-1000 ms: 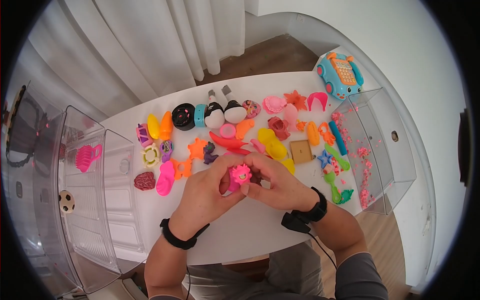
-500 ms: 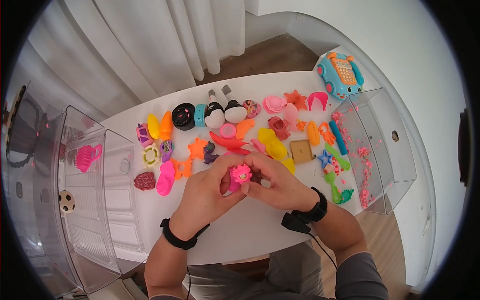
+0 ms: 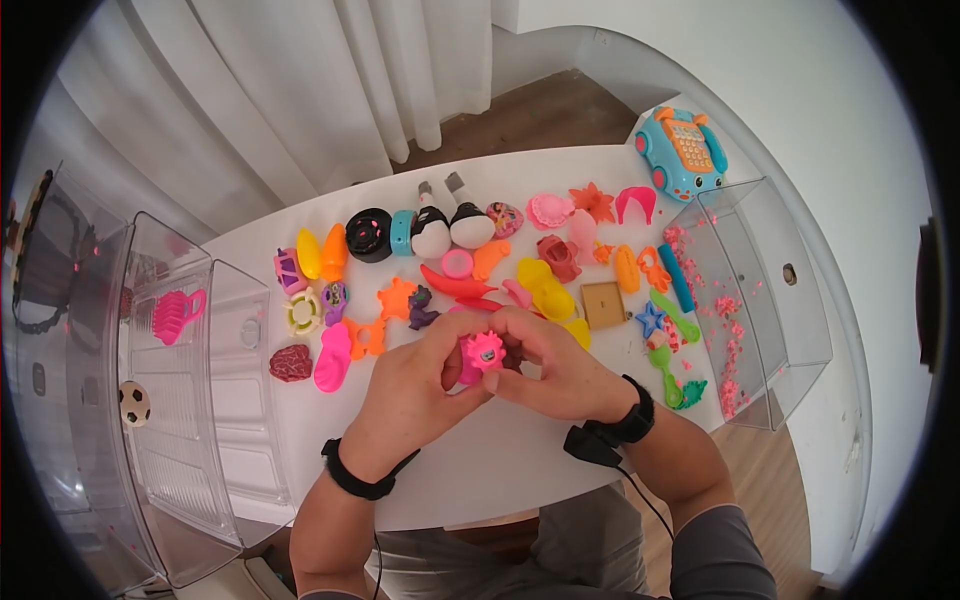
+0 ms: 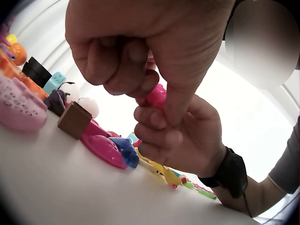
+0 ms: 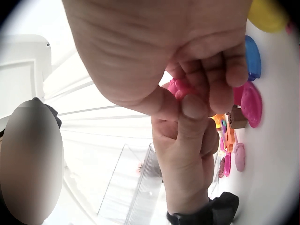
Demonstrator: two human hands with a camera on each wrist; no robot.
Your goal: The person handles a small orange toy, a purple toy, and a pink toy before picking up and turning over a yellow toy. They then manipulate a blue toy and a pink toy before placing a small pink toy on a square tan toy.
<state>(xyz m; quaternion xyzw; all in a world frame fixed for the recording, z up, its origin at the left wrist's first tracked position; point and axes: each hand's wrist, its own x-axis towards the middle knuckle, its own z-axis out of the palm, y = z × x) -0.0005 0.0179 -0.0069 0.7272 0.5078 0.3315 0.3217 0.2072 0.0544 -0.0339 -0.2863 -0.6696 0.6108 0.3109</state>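
A small bright pink toy (image 3: 485, 352) with a knobbly, flower-like edge is held between both hands above the near middle of the table. The left hand (image 3: 425, 385) grips it from the left with thumb and curled fingers. From the other side the right hand (image 3: 555, 372) pinches it, thumb at its lower edge. In the left wrist view only a bit of the pink toy (image 4: 157, 96) shows between the fingers. The right wrist view shows its rounded pink top (image 5: 180, 88) by the two thumbs. Fingers hide the rest.
Many toys lie beyond the hands, among them a yellow mould (image 3: 545, 288), a brown square tray (image 3: 603, 304) and a pink shoe (image 3: 332, 357). Clear bins stand left (image 3: 170, 450) and right (image 3: 800, 345). A toy phone (image 3: 685, 150) sits at the back right.
The pink toy has tilted slightly between the fingers, its front face turned a little. Both hands stay in nearly the same place and keep their hold.
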